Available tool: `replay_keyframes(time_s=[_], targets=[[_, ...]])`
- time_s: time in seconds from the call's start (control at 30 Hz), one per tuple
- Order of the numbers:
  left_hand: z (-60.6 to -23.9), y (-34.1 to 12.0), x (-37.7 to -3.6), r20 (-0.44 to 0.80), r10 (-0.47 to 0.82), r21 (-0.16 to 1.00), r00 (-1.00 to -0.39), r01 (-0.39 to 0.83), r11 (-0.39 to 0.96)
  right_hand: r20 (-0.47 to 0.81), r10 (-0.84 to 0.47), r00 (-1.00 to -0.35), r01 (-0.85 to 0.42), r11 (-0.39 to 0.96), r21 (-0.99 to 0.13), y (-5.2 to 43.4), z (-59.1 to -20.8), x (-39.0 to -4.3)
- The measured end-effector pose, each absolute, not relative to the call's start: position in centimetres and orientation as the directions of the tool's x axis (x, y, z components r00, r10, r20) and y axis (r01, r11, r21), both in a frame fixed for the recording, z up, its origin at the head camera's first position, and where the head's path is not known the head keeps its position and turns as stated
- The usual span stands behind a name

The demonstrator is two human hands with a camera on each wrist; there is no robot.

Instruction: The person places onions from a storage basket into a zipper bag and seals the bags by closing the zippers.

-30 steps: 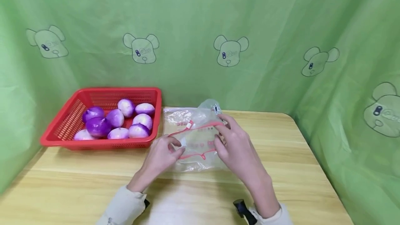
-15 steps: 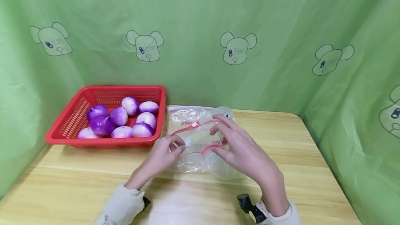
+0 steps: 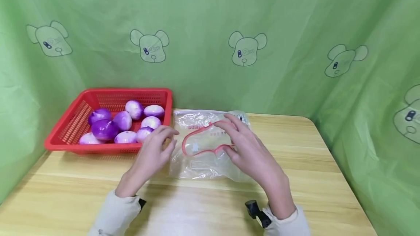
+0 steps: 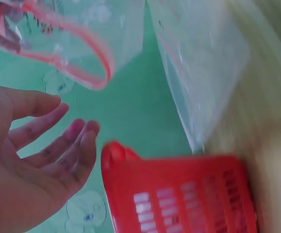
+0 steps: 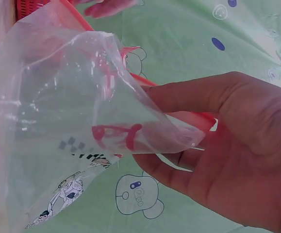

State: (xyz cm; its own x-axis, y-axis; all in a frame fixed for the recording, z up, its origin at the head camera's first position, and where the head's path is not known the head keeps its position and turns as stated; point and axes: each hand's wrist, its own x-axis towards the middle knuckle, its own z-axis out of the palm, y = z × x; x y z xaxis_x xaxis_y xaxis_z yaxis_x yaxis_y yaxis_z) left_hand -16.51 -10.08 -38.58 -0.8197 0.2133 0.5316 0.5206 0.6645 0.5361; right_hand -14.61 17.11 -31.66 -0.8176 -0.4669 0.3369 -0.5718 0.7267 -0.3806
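A clear plastic zip bag (image 3: 200,165) with a red zip rim (image 3: 193,132) is raised at its mouth, which gapes in a wide loop. My right hand (image 3: 254,152) holds the mouth's right end, thumb at the near rim and fingers at the far one. In the right wrist view, the bag's printed corner lies between that hand's (image 5: 247,141) thumb and fingers. Off the bag's left side, my left hand (image 3: 152,152) has loosely bent fingers and holds nothing. It hovers by the red basket (image 3: 108,149), where several purple onions (image 3: 105,129) lie.
More clear plastic (image 4: 198,63) lies flat on the wooden table (image 3: 305,163) under the raised mouth; whether it is a second bag I cannot tell. A green curtain (image 3: 203,83) with mouse-head prints hangs behind the table and along both sides.
My left hand has let go of the bag's left rim and moved left toward the basket. The bag's mouth has widened, while my right hand has kept its hold on the right end.
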Motion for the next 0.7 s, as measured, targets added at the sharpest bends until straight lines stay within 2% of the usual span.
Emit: replay_keyframes(time_s=[0.13, 0.23, 0.47, 0.7], targets=[[-38.6, -11.8, -17.3, 0.624, 0.175, 0.463, -0.761, 0.542, 0.701, 0.302, -0.46, -0.835, -0.549, 0.745, -0.38, 16.9, -31.8, -14.6], [-38.9, -12.8, -17.9, 0.646, 0.146, 0.441, -0.749, 0.522, 0.73, 0.296, -0.457, -0.839, -0.543, 0.749, -0.379, 16.8, -31.9, -14.6], [-39.8, -14.8, -18.5, 0.586, 0.097, 0.447, -0.804, 0.421, 0.79, 0.322, -0.464, -0.825, -0.561, 0.741, -0.37, 16.7, -32.2, -14.6], [-39.7, -15.8, -18.5, 0.416, 0.003, 0.539, -0.909, 0.249, 0.805, 0.303, -0.477, -0.825, -0.563, 0.743, -0.364, 16.4, -32.3, -14.7]])
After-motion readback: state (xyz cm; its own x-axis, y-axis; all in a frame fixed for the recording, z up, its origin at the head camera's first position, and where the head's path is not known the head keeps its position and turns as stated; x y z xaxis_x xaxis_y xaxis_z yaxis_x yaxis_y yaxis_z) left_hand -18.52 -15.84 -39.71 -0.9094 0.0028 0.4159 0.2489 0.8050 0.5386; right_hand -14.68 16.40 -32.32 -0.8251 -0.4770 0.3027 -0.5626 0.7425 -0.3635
